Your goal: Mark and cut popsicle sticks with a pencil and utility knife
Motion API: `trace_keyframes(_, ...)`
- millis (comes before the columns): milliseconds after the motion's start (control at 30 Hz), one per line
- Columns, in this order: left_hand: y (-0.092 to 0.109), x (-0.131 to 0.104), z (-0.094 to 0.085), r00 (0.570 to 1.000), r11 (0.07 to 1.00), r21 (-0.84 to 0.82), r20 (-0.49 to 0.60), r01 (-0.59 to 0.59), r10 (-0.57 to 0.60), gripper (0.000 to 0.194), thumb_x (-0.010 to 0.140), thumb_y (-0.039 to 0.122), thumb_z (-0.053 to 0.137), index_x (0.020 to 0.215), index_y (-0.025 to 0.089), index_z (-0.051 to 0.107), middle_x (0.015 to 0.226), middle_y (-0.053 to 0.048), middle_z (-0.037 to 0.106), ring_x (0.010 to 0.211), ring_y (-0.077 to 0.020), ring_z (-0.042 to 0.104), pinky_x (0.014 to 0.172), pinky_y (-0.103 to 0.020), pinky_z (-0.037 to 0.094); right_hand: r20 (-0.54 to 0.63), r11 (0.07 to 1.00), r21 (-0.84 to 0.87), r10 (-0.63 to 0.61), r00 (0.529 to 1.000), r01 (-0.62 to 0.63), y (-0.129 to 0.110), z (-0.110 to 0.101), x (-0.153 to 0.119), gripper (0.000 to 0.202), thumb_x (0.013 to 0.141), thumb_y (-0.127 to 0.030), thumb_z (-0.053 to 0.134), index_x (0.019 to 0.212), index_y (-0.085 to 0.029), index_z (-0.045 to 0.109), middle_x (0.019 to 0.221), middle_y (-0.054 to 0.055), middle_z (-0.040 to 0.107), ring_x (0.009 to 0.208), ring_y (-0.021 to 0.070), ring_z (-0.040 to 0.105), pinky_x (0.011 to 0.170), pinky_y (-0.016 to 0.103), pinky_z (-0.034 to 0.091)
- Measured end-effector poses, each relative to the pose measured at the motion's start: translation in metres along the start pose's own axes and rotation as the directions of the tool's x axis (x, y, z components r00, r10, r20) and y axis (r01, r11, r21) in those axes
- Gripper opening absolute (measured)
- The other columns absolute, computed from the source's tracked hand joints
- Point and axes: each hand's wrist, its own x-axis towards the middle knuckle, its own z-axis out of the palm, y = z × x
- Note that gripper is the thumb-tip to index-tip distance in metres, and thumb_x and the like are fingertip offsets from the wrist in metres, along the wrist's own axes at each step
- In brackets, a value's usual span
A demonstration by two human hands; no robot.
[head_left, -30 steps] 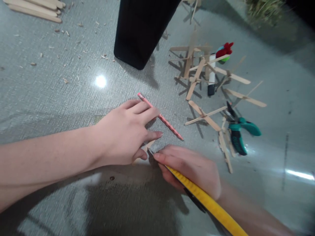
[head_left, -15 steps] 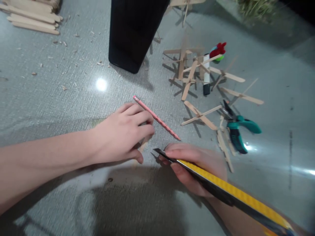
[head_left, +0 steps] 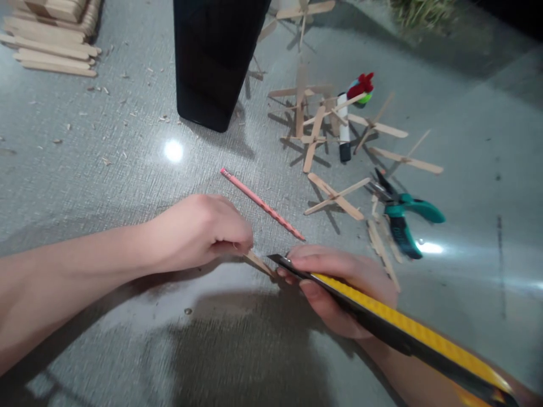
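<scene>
My left hand (head_left: 207,229) is closed, its fingers pinching one end of a wooden craft stick (head_left: 258,262). The stick's other end points right and reaches close to my right fingertips; whether they touch it I cannot tell. Gripped in my right hand (head_left: 339,277) is a yellow and black utility knife (head_left: 394,322), its dark blade tip out to the left, just above the stick. Beyond both hands a pink pencil (head_left: 263,204) lies slanted on the grey textured table (head_left: 127,186).
Several crossed-stick pieces (head_left: 335,196) lie at the right, around a white marker (head_left: 343,127). Pliers with teal handles (head_left: 409,210) rest beside cut stick pieces (head_left: 382,254). A black phone (head_left: 216,62) stands at the back; stacked craft sticks (head_left: 55,45) lie back left.
My left hand has closed from loosely spread fingers into a pinch on the craft stick, which now shows more. My right hand keeps hold of the knife, nearly in place. The view has shifted slightly.
</scene>
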Motion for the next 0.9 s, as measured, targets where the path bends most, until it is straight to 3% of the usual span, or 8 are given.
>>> trace_keyframes(167, 0.002, -0.001, -0.001, 0.999, 0.995, 0.092, 0.039, -0.032, 0.028, 0.038, 0.077, -0.004, 0.048, 0.095, 0.019, 0.073, 0.108, -0.004, 0.075, 0.096, -0.0173, 0.065, 0.091, -0.032, 0.05, 0.049, 0.992, -0.123, 0.044, 0.998, -0.038, -0.002, -0.001, 0.003, 0.026, 0.087, -0.013, 0.06, 0.111, -0.024, 0.061, 0.077, 0.002, 0.074, 0.063, 0.0171, 0.073, 0.057, 0.027, 0.06)
trace_keyframes(267, 0.005, -0.002, -0.003, 0.998, 0.993, 0.119, 0.067, -0.024, 0.016, 0.045, 0.068, -0.001, 0.049, 0.101, 0.018, 0.072, 0.116, -0.007, 0.071, 0.102, -0.0204, 0.064, 0.091, -0.034, 0.05, 0.061, 0.978, -0.197, 0.077, 0.995, -0.064, -0.004, -0.001, 0.003, 0.022, 0.088, -0.015, 0.06, 0.108, -0.025, 0.061, 0.079, 0.002, 0.075, 0.064, 0.0167, 0.074, 0.058, 0.025, 0.06)
trace_keyframes(400, 0.005, -0.002, 0.0, 0.999, 0.957, 0.29, 0.037, -0.024, 0.014, 0.02, 0.086, 0.013, 0.056, 0.095, 0.018, 0.074, 0.107, -0.006, 0.072, 0.097, -0.0223, 0.062, 0.093, -0.04, 0.045, 0.08, 0.983, -0.18, 0.041, 0.996, -0.026, -0.003, 0.001, 0.005, 0.02, 0.089, -0.014, 0.058, 0.107, -0.025, 0.06, 0.079, 0.002, 0.075, 0.066, 0.0168, 0.074, 0.063, 0.027, 0.061)
trace_keyframes(500, 0.003, -0.001, 0.004, 1.0, 0.94, 0.339, 0.01, -0.022, 0.02, 0.023, 0.099, 0.024, 0.054, 0.09, 0.02, 0.076, 0.101, -0.005, 0.071, 0.093, -0.02, 0.061, 0.089, -0.038, 0.043, 0.118, 0.983, -0.182, 0.045, 0.992, -0.023, -0.002, 0.003, 0.007, 0.022, 0.09, -0.013, 0.057, 0.108, -0.025, 0.059, 0.078, 0.001, 0.074, 0.064, 0.0157, 0.072, 0.062, 0.026, 0.06)
trace_keyframes(633, 0.001, 0.001, 0.008, 1.0, 0.943, 0.332, -0.008, -0.015, 0.019, 0.024, 0.098, 0.022, 0.057, 0.085, 0.021, 0.077, 0.094, -0.003, 0.071, 0.087, -0.018, 0.06, 0.085, -0.036, 0.041, 0.127, 0.982, -0.186, 0.04, 0.991, -0.016, -0.001, 0.006, 0.008, 0.02, 0.091, -0.014, 0.057, 0.108, -0.025, 0.058, 0.073, 0.0, 0.071, 0.06, 0.015, 0.068, 0.058, 0.026, 0.058)
trace_keyframes(900, 0.008, 0.006, 0.01, 0.994, 0.949, 0.293, -0.029, 0.114, -0.11, 0.018, 0.089, 0.015, 0.064, 0.079, 0.022, 0.077, 0.083, -0.001, 0.071, 0.083, -0.0179, 0.059, 0.083, -0.035, 0.041, 0.167, 0.988, -0.156, 0.015, 0.986, 0.012, -0.001, 0.009, 0.007, 0.026, 0.09, -0.011, 0.058, 0.112, -0.024, 0.057, 0.076, 0.0, 0.071, 0.064, 0.0158, 0.07, 0.06, 0.027, 0.057)
